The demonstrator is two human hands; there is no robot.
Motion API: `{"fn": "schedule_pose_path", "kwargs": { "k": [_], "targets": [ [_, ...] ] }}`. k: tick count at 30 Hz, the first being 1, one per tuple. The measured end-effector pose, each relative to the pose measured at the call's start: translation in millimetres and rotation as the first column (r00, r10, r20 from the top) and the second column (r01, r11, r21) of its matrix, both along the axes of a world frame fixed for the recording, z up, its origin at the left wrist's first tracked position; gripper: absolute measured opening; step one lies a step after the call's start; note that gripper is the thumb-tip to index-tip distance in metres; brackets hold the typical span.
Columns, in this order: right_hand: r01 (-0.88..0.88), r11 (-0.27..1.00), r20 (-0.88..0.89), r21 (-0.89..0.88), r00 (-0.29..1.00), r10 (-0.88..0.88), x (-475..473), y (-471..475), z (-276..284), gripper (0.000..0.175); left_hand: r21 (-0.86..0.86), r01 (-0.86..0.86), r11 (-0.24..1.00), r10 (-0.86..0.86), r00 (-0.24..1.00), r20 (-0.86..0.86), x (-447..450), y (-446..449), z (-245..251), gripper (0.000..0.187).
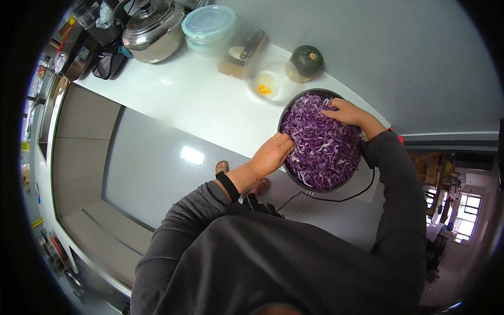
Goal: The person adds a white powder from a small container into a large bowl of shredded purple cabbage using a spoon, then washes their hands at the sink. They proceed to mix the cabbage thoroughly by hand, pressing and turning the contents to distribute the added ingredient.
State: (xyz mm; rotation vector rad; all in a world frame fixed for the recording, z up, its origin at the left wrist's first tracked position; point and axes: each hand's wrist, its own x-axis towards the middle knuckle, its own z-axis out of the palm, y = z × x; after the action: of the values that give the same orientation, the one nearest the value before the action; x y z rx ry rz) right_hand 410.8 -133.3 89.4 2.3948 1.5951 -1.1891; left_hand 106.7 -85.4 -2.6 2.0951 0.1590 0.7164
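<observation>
A round dark pot at the right end of the white counter is heaped with shredded purple cabbage. At the pot's left rim is my left hand, its fingers curled against the cabbage edge; whether they hold shreds or the rim is hidden. My right hand reaches over the far right side, with thumb and fingertips in the shreds. How firmly it grips any of them does not show.
Beyond the pot stand a clear plastic bowl with something yellow inside and a green squash. Farther left are a lidded glass container and a steel pot. A black cord hangs by the pot.
</observation>
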Motion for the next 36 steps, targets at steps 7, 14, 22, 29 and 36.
{"fn": "schedule_pose_path", "kwargs": {
  "k": [7, 14, 22, 29, 36],
  "targets": [
    [-0.175, 0.983, 0.103, 0.051, 0.98, 0.169, -15.7, -18.0, 56.7, 0.053, 0.009, -0.005, 1.0, 0.005, 1.0, 0.027, -1.0, -0.5, 0.4, 0.009],
    [-0.129, 0.984, 0.006, 0.123, 0.992, 0.129, -30.4, 32.4, 4.1, 0.059, 0.013, -0.021, 1.0, 0.02, 0.998, 0.055, -0.8, -0.7, -0.7, 0.006],
    [-0.312, 0.949, 0.012, -0.039, 0.95, 0.312, -27.3, 39.8, -14.3, 0.054, -0.003, -0.031, 1.0, 0.031, 0.999, 0.018, 0.6, -1.2, -2.9, 0.006],
    [-0.339, 0.941, 0.056, -0.011, 0.939, 0.339, -26.9, 4.0, 55.1, 0.043, -0.018, -0.041, 0.999, 0.042, 0.998, 0.049, -0.5, -2.7, 0.0, 0.007],
    [-0.442, 0.895, 0.143, 0.056, 0.891, 0.431, -72.4, 28.9, 28.9, 0.058, 0.026, -0.052, 0.998, 0.051, 0.998, 0.046, -0.5, -2.6, -2.1, 0.008]
  ]
}}
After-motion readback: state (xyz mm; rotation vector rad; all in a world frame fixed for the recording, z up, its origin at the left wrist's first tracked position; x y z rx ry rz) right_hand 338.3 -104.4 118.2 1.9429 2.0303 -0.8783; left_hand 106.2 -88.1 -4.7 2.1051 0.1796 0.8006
